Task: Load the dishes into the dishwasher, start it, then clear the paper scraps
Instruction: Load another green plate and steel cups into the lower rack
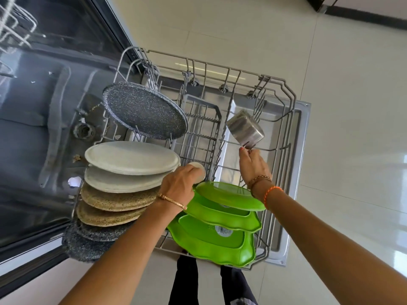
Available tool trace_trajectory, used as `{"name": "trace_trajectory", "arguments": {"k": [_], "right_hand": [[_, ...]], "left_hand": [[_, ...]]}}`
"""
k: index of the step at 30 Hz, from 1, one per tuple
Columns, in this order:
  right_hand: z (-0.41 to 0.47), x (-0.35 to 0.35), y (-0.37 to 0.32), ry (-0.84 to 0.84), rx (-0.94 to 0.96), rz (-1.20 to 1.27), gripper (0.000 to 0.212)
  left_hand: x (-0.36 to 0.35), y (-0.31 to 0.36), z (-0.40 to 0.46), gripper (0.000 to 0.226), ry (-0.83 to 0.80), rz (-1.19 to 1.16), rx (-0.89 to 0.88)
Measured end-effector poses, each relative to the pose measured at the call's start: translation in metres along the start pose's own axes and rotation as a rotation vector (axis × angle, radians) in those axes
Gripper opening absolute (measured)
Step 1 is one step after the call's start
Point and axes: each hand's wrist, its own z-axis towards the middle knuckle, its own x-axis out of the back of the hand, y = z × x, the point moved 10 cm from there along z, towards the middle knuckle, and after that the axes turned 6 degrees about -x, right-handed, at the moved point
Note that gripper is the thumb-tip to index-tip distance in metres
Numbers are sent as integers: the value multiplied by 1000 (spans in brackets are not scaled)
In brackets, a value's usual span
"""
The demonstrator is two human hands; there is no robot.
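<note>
Now L hand [178,181] fingers curl round small white dish [199,171]; R hand [253,165] fingers pinch steel cup [245,128].

**Wire, steel, stone-look plates and glossy plastic**

The rack [275,84] is grey coated wire, matt. The cup [245,128] is brushed steel with a dull shine. The dark plate [145,111] has a speckled, granite-like finish; the pale plates [132,157] look matt and stone-like. The green dishes [220,245] are smooth glossy plastic. The floor [352,84] is polished, reflective tile.
</note>
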Motion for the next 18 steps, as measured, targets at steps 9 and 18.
{"name": "trace_trajectory", "arguments": {"k": [9,18], "right_hand": [[45,-99,-42,-223,-210,351,15],[57,-145,-31,-114,-327,317,44]], "left_hand": [[50,-63,27,34,238,-135,220],[34,-90,51,35,137,-202,209]]}}
